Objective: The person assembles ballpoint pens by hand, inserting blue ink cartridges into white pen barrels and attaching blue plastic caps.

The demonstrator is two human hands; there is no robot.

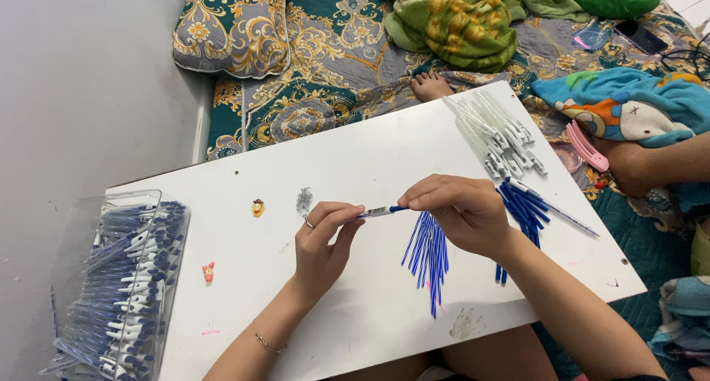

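Centrally, over a white board (370, 159) laid across the lap, a pen part (381, 211) with a white barrel and a blue end is held between both hands. The left hand (322, 244) is closed around the white end, thumb and forefinger pinched on it, and a ring is worn on one finger and a thin bracelet at the wrist. The right hand (458, 211) is curled, its fingertips gripping the blue end; whether a refill is being pushed in cannot be told from this angle, since the fingers cover the join.

Just below the hands, a loose fan of thin blue refills (429, 255) is spread on the board. Partly hidden behind the right hand, a bundle of blue pen parts (526, 207) lies near the right edge, and beyond it a heap of clear and white barrels (497, 133) is piled toward the far corner. At the left edge, a clear plastic box (122, 277) is packed with assembled blue and white pens. Two small figure stickers and a tiny pile of metal springs (304, 200) are seen on the bare board near the left hand. A patterned bedspread (325, 63) and a cushion lie beyond.
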